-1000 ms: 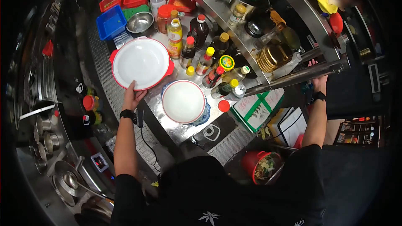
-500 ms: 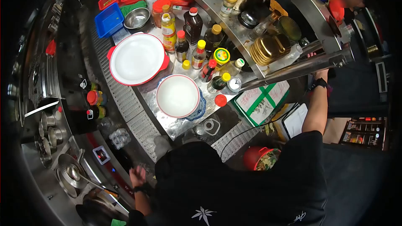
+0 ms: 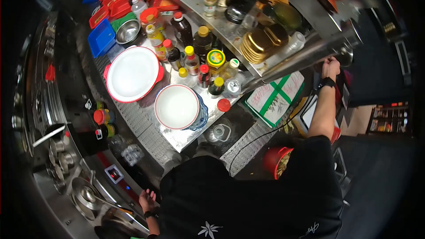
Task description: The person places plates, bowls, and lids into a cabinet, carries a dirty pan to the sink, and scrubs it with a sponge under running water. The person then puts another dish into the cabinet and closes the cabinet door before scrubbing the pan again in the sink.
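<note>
My left hand (image 3: 147,201) hangs low at the left, by the edge of the stove counter. Its fingers are loosely spread and it holds nothing. My right arm is stretched out to the right, and my right hand (image 3: 331,67) is closed beside the end of a thick metal rail (image 3: 310,55). What its fingers grip is hidden; something dark and blurred lies around them. Nearest below that hand is a white foam box (image 3: 275,99) with green tape. A white bowl with a red rim (image 3: 177,108) rests on the steel table, nested in a blue patterned one.
A white basin with red handles (image 3: 135,75) stands beside several sauce bottles (image 3: 191,61). Golden plates (image 3: 259,46) lie on the metal shelf. A red bucket (image 3: 276,161) with scraps and a dark cable are near my right side. Ladle and pans (image 3: 88,197) are at the left.
The view has shifted, so the table items appear further left. My right hand, partly behind the rail before, now shows closed below it. My left hand stays low and open.
</note>
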A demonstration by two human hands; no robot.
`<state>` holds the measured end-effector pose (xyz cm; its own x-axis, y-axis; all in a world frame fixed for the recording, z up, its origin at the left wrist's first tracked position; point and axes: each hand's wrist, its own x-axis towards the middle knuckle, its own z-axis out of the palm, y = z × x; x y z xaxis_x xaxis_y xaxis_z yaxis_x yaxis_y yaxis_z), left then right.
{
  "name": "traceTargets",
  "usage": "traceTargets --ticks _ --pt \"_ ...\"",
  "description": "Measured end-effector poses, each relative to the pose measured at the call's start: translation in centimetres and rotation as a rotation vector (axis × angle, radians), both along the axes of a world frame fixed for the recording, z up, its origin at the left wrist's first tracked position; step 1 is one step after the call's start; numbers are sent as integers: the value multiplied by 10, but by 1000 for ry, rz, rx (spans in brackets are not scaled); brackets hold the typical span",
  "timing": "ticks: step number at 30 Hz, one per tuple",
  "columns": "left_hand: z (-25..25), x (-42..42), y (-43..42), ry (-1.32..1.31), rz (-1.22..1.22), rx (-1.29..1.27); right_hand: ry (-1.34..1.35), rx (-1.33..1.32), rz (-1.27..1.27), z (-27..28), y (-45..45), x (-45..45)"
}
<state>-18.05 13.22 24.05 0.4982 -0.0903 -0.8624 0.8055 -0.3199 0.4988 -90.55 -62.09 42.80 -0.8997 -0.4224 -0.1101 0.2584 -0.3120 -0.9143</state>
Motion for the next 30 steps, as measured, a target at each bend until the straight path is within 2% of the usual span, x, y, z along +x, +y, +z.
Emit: traceTargets --ticks 3,5,6,8,10,12,17,20,22,24,26,28,30 --pt "21 28 -57 -93 -121 -41 -23 -57 52 -37 59 -3" --pt "21 47 -84 -179 -240 -182 -15 -30 70 -61 136 7" --pt "32 48 -110 -201 -253 -155 -37 -27 74 -68 177 23" --pt "55 45 -161 -278 -465 -129 35 -2 36 -65 262 65" --pt "85 23 -214 -337 -618 -182 88 17 60 -45 335 116" --pt "111 -6 -262 -369 -859 -288 58 161 120 -61 402 129" --pt "145 -93 -353 -181 -1358 -480 2 277 259 -41 488 196" --pt "168 -136 -381 50 -1409 -651 -42 301 376 -23 509 242" --pt "188 -149 -385 59 -1449 -642 -12 299 459 -18 515 267" --pt "164 -143 -378 -77 -1390 -865 14 305 496 -8 514 296" --pt "177 -127 -368 -201 -1328 -876 38 253 522 -12 512 315" --pt "176 -104 -358 -126 -1219 -940 50 250 583 -9 509 327" --pt "179 -79 -350 -157 -1227 -892 67 241 653 -4 498 342"
